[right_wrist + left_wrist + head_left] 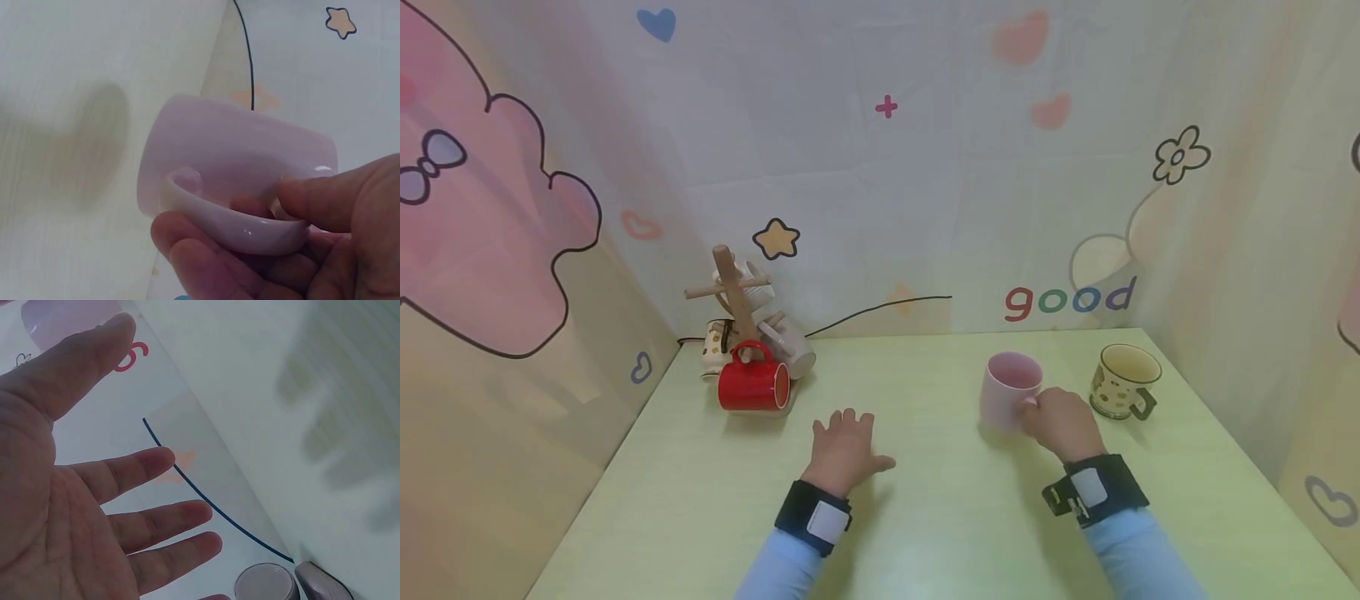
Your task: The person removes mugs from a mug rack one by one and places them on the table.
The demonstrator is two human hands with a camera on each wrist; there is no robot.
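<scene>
My right hand grips a pink mug by its handle, mouth up. In the right wrist view the thumb presses the top of the handle and the fingers curl round it; the mug's shadow falls on the table apart from it. My left hand hovers palm down over the table with fingers spread and nothing in it. Ahead and left of it, a red mug hangs on the wooden mug rack. White mug, grey mug and spotted mug hang there too.
A cream spotted mug with a dark rim stands upright at the right, beside my right hand. The pale green table ends at a printed curtain along the back, with more curtain at both sides.
</scene>
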